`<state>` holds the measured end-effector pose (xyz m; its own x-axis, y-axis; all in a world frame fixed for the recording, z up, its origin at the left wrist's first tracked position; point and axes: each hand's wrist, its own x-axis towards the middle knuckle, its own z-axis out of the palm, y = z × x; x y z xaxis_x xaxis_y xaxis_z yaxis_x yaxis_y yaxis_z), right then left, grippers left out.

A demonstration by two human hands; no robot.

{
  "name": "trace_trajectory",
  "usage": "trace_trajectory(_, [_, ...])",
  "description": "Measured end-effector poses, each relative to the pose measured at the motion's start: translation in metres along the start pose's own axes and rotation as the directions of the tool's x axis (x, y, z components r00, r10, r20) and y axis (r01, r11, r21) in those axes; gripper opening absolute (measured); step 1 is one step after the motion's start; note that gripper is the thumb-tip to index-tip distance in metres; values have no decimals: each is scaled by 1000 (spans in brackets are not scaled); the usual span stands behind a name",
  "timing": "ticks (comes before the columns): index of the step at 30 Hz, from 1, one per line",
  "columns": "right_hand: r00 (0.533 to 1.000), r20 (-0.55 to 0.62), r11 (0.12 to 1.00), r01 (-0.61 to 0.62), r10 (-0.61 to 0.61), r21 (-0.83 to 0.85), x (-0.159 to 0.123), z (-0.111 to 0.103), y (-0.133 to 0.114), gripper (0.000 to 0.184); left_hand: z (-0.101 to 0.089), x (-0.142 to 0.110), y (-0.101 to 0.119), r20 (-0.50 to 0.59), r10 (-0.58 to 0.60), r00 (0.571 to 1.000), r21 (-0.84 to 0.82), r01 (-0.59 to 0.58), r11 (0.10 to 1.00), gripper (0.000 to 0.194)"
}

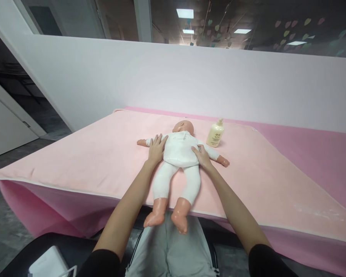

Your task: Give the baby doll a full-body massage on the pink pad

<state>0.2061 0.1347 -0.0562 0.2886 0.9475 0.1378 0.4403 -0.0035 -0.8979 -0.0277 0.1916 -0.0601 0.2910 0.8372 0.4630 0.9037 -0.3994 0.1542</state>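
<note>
A baby doll [180, 150] in a white long-sleeved top and white leggings lies face up on a pink cloth. Its arms are spread and its bare feet hang over the front edge. My left hand [157, 149] rests flat against the doll's side near its upper arm, fingers stretched out. On the other side my right hand [202, 154] touches the side of the top, with its fingers partly tucked by the doll's arm and the thumb apart. Just beyond that arm stands a pale yellow pump bottle [215, 133], upright.
The pink cloth [103, 154] covers the table and hangs over its front edge. A white wall [173, 77] with windows above it rises behind. At the lower left a white device [49, 263] with a cable lies on a black chair [23, 250].
</note>
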Motion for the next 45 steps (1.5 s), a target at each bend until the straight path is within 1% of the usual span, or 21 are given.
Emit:
trace_trajectory(5, [1000, 0, 1000, 4, -4, -14, -1, -1, -1, 55, 2, 0, -1, -2, 11, 1000, -11, -11, 1000, 56])
trace_trajectory(9, [1000, -3, 1000, -17, 17, -22, 0, 0, -2, 55, 2, 0, -1, 11, 8, 1000, -6, -8, 1000, 55])
trace_trajectory(16, [1000, -13, 999, -28, 29, 32, -1, 2, -4, 53, 2, 0, -1, -7, 16, 1000, 3, -16, 1000, 54])
trace_trajectory(25, [999, -19, 998, -38, 39, 51, -2, 2, -6, 52, 4, 1, -3, -23, 35, 999, 13, -35, 999, 54])
trace_trajectory(34, [999, -19, 999, -36, 36, 21, 0, 3, -3, 57, 3, 1, -3, -19, 35, 999, 1, -35, 999, 54])
trace_trajectory(39, [999, -21, 999, -45, 45, 22, 0, 3, -3, 56, 4, 0, -4, -25, 37, 999, -8, -37, 999, 55])
trace_trajectory(41, [998, -24, 998, -48, 49, 47, 0, 4, -4, 56, 4, 0, -3, -21, 33, 999, -5, -33, 999, 55])
trace_trajectory(45, [996, 0, 985, -84, 85, 152, 0, 1, -9, 54, 2, 1, -1, 6, 17, 1000, 16, -17, 1000, 52])
